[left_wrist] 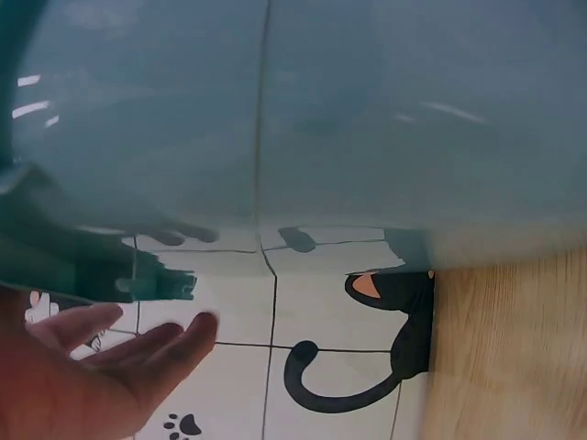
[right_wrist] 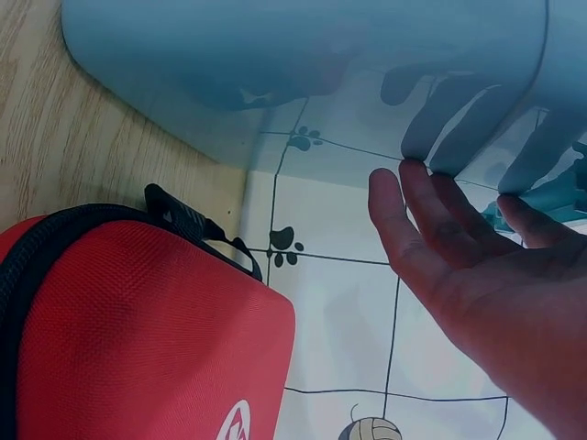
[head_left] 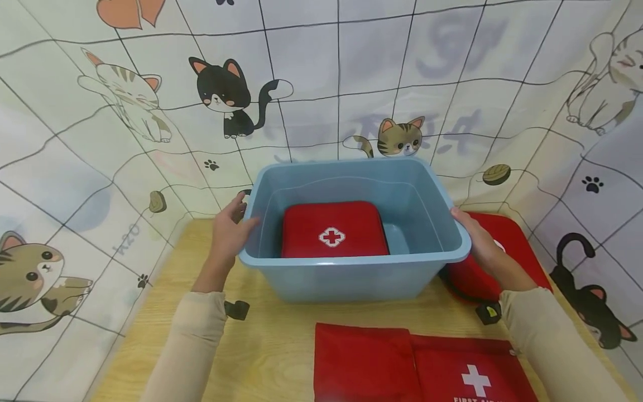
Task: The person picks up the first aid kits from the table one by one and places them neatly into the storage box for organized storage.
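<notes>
A light blue plastic bin (head_left: 346,282) stands on the wooden table. Inside it lies a red first aid case (head_left: 303,226) with a white-edged cross. My left hand (head_left: 228,230) is at the bin's left rim, thumb over the edge and fingers outside. In the left wrist view those fingers (left_wrist: 179,359) are loosely extended below the bin's rim. At the right end, my right hand (head_left: 476,237) lies along the outer side near the rim. The right wrist view shows its fingers (right_wrist: 440,215) spread and nearly straight, fingertips right at the bin's wall.
Another red zippered case (head_left: 522,251) sits right of the bin, partly hidden by the right forearm. Two flat red pouches, one plain (head_left: 364,363) and one marked first aid (head_left: 442,363), lie in front. A cat-patterned sheet (head_left: 321,84) hangs behind and along the sides.
</notes>
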`<state>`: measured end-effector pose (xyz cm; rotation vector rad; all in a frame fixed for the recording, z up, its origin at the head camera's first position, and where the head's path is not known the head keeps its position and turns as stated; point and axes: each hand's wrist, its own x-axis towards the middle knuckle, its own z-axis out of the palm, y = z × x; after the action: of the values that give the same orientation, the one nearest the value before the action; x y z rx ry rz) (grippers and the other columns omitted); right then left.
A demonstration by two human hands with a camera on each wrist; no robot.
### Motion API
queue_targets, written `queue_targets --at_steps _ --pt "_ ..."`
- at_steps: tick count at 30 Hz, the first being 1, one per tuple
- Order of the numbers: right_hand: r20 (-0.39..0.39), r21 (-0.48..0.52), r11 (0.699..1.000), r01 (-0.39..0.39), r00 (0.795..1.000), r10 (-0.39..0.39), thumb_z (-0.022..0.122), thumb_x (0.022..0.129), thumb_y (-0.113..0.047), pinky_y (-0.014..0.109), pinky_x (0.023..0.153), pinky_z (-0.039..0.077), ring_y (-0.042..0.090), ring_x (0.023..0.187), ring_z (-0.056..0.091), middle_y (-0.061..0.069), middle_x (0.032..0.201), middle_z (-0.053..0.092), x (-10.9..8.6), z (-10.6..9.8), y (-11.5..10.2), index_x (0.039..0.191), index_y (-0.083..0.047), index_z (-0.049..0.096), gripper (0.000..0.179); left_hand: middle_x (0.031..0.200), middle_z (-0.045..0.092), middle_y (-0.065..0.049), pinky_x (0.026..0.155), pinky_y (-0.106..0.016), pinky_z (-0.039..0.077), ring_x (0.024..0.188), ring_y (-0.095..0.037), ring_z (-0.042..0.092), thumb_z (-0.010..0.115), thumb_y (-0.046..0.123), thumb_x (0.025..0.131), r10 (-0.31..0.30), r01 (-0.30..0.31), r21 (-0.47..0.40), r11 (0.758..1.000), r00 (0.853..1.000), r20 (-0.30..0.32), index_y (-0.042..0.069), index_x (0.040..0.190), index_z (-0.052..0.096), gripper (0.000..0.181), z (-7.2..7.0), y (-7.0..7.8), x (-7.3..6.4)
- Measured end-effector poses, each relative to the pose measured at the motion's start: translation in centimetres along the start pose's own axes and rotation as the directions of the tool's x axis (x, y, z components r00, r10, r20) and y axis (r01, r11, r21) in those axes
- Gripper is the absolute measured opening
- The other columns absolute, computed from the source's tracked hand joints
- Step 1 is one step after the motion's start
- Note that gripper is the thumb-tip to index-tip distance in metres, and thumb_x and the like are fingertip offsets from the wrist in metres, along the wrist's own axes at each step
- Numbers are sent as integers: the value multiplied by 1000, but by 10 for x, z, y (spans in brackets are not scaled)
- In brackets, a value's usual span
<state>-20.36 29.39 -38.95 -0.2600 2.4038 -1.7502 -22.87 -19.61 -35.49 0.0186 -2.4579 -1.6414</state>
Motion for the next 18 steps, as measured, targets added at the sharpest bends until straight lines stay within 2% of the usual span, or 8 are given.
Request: queue_targets --at_steps 2,4,8,11,13,18 --pt "4 6 1000 0 1000 0 25 104 -51 66 107 25 32 128 34 23 155 24 1 1 -2 161 -14 8 69 152 42 -18 108 -56 38 138 -37 42 59 6 93 -52 53 -34 998 998 42 13 155 36 67 -2 -1 0" --pt "7 5 1000 -5 1000 5 26 104 -51 68 107 23 33 129 33 22 156 23 1 2 -4 161 -16 8 69 155 39 -17 107 -58 38 138 -39 41 56 7 95 -73 76 -42 996 995 68 15 156 33 66 -3 -1 -1" --pt "-2 15 1000 14 1000 -14 25 105 -50 60 105 29 26 124 38 20 152 28 2 0 -4 160 -16 12 67 156 37 -16 107 -57 38 138 -39 42 53 9 97 -75 77 -21 997 994 85 15 156 32 64 -4 1 -2" --pt "-18 16 1000 18 1000 -18 25 105 -50 49 99 34 17 117 42 18 146 33 1 -2 -3 159 -15 16 65 156 37 -16 108 -57 37 138 -37 42 53 10 98 -73 76 -32 997 992 99 15 156 32 62 -3 2 -3" --pt "-25 6 1000 8 1000 -8 24 105 -51 47 97 35 15 116 43 16 144 35 -1 -2 -2 159 -15 17 66 156 37 -15 108 -57 37 138 -37 41 53 11 99 -86 91 -42 995 990 108 17 157 31 62 -2 3 -3" --pt "-21 -27 1000 -10 1000 9 25 105 -50 48 97 36 10 112 48 -3 133 48 -7 -6 -2 157 -15 22 63 155 38 -16 108 -56 37 137 -36 42 53 11 99 -99 106 -55 993 988 117 19 156 32 61 0 3 -3"
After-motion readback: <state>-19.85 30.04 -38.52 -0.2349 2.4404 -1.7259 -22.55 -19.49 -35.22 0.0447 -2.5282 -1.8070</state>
